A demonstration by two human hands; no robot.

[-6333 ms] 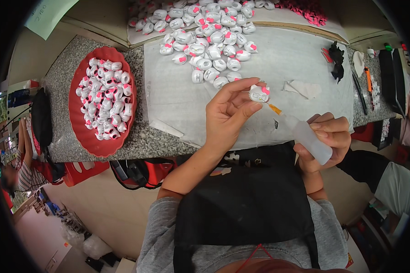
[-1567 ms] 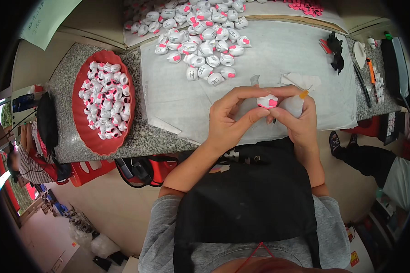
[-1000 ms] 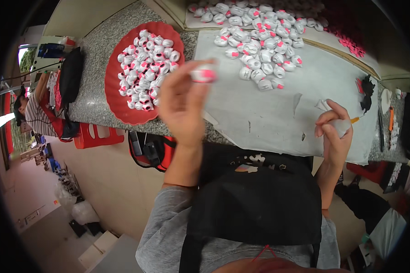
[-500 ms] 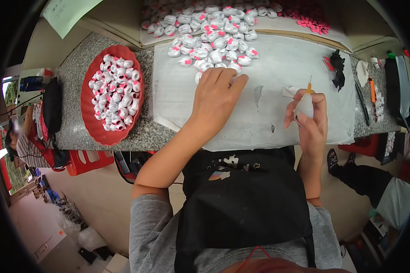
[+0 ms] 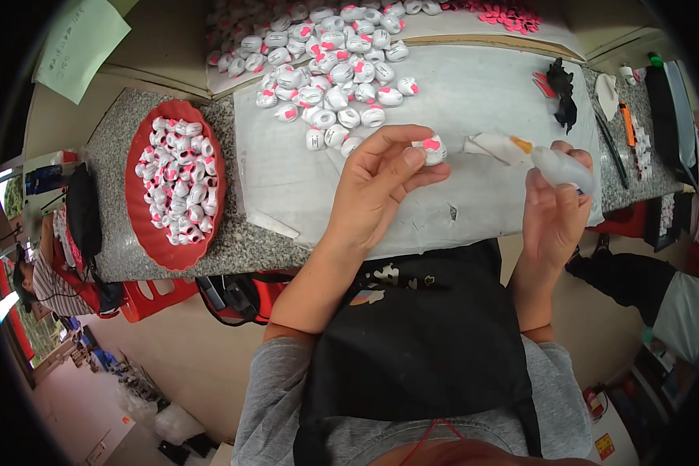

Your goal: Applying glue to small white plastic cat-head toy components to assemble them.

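Note:
Between the thumb and fingers of my left hand (image 5: 380,180) is a small white rounded piece (image 5: 433,151) with a pink bow shape on it. My right hand (image 5: 553,198) grips a translucent squeeze bottle (image 5: 563,171), whose orange needle tip (image 5: 522,144) points left toward the white piece without touching it. Behind the bottle's tip lies a crumpled white tissue (image 5: 489,146). Many similar white pieces (image 5: 338,97) with pink marks are heaped on the white sheet (image 5: 303,194) beyond my left hand.
A red scalloped tray (image 5: 141,225) full of white-and-pink pieces stands at the left on the speckled counter. Small pink parts (image 5: 512,15) lie at the far right. Black bits (image 5: 561,93), an orange tool (image 5: 627,124) and a dark rod (image 5: 612,151) are at the right.
My left hand has lifted one white piece from the heap and turned it up nearer to me. The bottle has tipped from upright to pointing left. The whole view has shifted slightly.

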